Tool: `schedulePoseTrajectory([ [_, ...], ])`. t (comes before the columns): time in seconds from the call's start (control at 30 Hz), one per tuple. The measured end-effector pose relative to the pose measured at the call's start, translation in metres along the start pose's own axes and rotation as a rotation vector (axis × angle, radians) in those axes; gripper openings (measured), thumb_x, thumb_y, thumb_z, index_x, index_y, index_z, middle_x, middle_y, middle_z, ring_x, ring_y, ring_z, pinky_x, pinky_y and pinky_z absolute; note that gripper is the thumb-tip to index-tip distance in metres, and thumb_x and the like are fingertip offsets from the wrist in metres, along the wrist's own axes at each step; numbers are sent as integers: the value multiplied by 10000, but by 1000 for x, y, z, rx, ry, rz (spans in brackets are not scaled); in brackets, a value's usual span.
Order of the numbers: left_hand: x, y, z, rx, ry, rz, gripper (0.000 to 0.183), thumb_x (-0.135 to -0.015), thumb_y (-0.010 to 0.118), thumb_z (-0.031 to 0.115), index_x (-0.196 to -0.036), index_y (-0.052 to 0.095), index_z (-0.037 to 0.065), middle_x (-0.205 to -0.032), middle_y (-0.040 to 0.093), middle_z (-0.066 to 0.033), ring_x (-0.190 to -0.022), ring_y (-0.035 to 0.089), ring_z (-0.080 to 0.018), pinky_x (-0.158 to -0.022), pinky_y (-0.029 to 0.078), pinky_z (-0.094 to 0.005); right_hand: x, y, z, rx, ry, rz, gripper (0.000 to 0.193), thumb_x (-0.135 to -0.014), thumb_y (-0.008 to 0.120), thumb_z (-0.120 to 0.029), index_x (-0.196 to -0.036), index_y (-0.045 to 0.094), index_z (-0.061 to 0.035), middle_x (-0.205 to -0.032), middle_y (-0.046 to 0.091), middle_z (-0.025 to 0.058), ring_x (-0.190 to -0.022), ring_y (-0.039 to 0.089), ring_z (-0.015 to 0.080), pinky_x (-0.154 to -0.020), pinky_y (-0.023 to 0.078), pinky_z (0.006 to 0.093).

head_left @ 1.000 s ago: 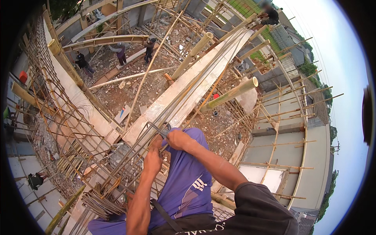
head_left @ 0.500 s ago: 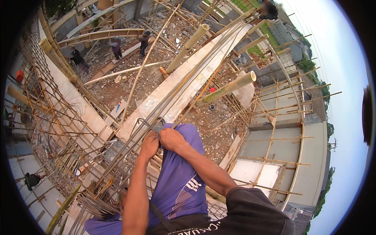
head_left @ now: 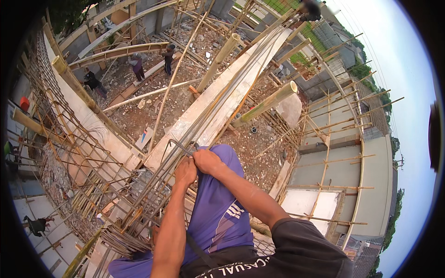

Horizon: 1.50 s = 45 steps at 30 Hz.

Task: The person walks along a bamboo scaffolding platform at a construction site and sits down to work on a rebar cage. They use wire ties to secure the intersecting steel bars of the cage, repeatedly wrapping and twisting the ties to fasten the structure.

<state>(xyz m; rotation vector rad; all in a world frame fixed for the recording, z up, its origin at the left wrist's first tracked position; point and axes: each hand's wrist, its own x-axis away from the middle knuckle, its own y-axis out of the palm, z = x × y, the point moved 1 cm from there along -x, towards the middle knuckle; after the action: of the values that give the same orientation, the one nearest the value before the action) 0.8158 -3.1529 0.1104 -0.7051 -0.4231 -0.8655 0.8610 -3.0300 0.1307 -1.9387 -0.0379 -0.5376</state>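
My left hand [head_left: 186, 172] is closed, its fingers wrapped at the end of a bent steel bar [head_left: 178, 146] with a hooked tip. Right beside it, my right hand [head_left: 207, 161] is a fist against the same spot; a small dark thing shows just past its knuckles, too little to name. Both hands rest over my raised knee in purple trousers [head_left: 222, 185]. Long steel reinforcing bars [head_left: 218, 99] run beneath and past the hands, along a pale formwork board [head_left: 185, 125]. What lies inside the fingers is hidden.
I sit high above rubble-strewn ground. Bamboo poles [head_left: 266, 104] stick up beside the formwork. A rebar cage [head_left: 69, 125] runs along the left, and a bundle of bent bars [head_left: 123, 238] lies by my leg. Several workers [head_left: 168, 59] stand below; another person [head_left: 309, 10] is at the far beam end.
The view has tilted slightly, so the scene sits a little shifted. Both hands stay together at the bent bar, the right one a bit higher beside the left.
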Motion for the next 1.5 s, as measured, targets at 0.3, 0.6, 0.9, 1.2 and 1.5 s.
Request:
schedulePoseTrajectory([
  [0.3,34,-11,21,-105,92,-170,631,-1097,202,397,-1320,570,-65,-1346,576,-327,-1297,504,-476,-1087,381,-526,25,-16,10,20,-11,6,326,-969,606,-280,-924,713,25,-854,696,280,-860,697,461,-795,562,524],
  [0.6,18,-2,-10,-28,170,-103,629,-999,443,500,-1214,688,-38,-1224,629,-368,-1168,615,-495,-1034,455,-536,-4,-55,12,146,-39,-202,420,-959,649,-401,-951,729,10,-935,718,267,-922,695,441,-833,550,508],
  [0.9,3,3,-14,-67,141,-13,607,-936,604,532,-1149,725,-23,-1162,669,-290,-1139,640,-443,-993,487,-478,-23,-65,34,92,-104,-368,427,-885,732,-406,-1083,749,-28,-1006,727,247,-986,699,414,-874,541,476],
  [1.2,-5,3,-24,-26,186,-60,491,-897,665,409,-1175,716,7,-1136,700,-265,-1128,648,-425,-986,492,-488,-5,-66,12,157,-136,-250,393,-883,735,-389,-1123,745,-79,-972,725,238,-943,695,417,-851,535,497],
  [1.5,9,-18,-14,-143,120,-136,449,-846,691,357,-1142,735,22,-1092,709,-284,-1108,660,-416,-979,500,-485,21,-33,-22,-3,-64,91,280,-886,684,-222,-1071,712,-13,-1004,703,249,-942,675,440,-829,522,528],
])
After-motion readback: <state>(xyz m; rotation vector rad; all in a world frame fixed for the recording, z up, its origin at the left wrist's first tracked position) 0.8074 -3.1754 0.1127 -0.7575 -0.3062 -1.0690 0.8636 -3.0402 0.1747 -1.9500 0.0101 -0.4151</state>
